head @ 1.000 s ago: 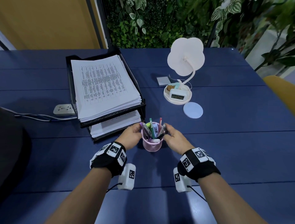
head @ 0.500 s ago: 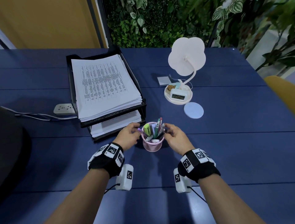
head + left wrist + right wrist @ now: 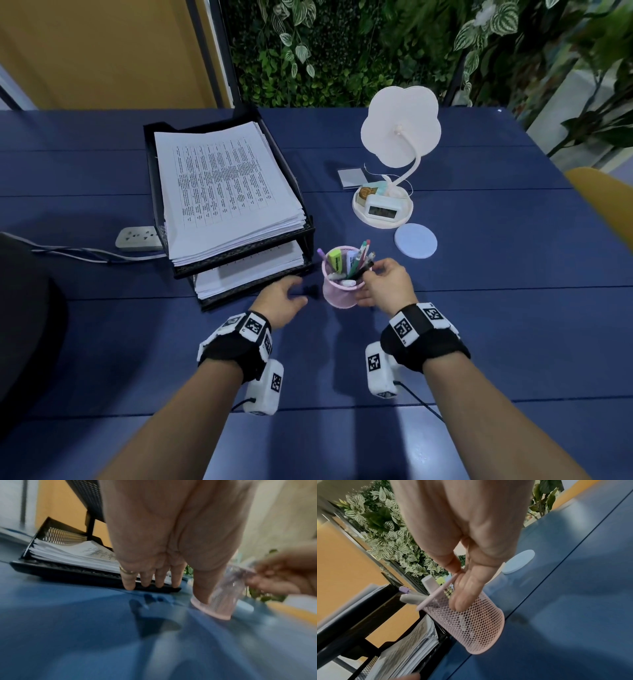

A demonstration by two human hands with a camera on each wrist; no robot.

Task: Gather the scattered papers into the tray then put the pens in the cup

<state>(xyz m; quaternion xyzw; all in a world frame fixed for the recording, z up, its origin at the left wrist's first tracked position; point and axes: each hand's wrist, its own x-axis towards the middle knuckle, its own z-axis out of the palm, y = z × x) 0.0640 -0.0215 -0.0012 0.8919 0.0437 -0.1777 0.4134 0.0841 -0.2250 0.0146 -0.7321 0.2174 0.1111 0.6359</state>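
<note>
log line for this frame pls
papers: in tray | pens: in cup | left hand: off cup | right hand: grips cup rim

A white flower-shaped lamp stands on the blue table, a small clock in its base. A round coaster lies nearby; a power strip sits far left
</note>
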